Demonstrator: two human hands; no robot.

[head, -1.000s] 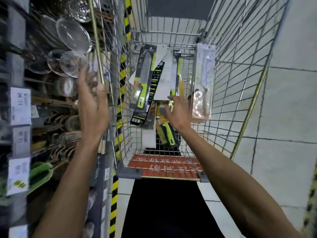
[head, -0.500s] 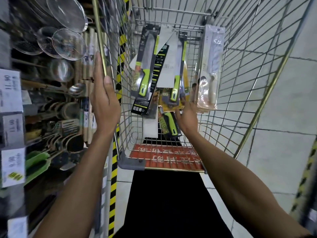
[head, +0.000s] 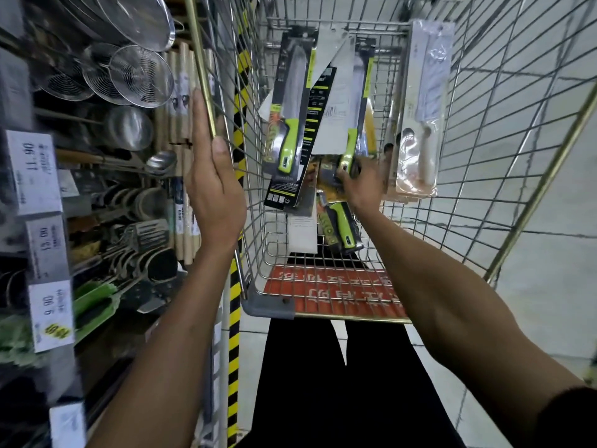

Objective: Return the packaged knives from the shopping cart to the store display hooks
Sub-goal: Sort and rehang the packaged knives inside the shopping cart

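right hand (head: 361,184) curled round packaged knife (head: 358,98) in cart (head: 535,202), handle end near, blade pointing far, left hand (head: 213,189) flat, fingers straight, against cart's left rim

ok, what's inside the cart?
Packaged knives: a left green-handled pack, a middle green-handled pack gripped by the right hand, a lower green-handled pack, and a white-handled pack far right. Overlapping cards and the hand cover whatever lies behind.
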